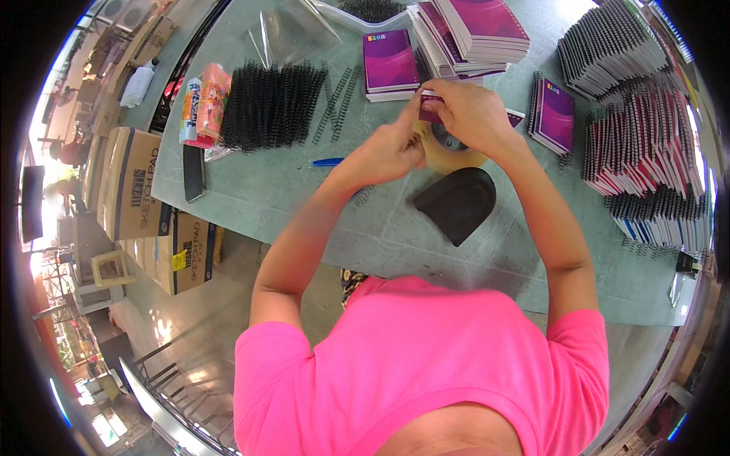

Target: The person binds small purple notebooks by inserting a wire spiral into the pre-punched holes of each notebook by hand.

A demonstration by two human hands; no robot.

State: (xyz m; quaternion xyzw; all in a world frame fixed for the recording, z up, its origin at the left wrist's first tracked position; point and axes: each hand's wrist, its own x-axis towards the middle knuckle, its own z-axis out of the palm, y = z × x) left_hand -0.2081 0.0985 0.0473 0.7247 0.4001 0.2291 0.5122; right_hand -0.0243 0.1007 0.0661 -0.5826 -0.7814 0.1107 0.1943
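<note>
My right hand (473,115) is closed on a small purple notebook (430,107), thumb pressed on its cover. My left hand (386,152) meets the notebook's left edge, its fingers curled together; anything thin between them cannot be made out. Under the hands lies a wide roll of yellowish tape (454,158). Closer to me rests a dark rounded flat piece (460,204). A blue pen-like tool (327,162) and a loose coil (363,195) lie left of my left forearm. Just beyond the hands sits a short stack of purple notebooks (391,62).
Black spiral coils (272,105) lie in a dense pile at left, beside colourful packets (213,95). A taller notebook stack (487,34) stands at the back. Coil-bound notebooks (553,114) and large bound piles (642,144) fill the right side. Cardboard boxes (135,182) stand left of the table.
</note>
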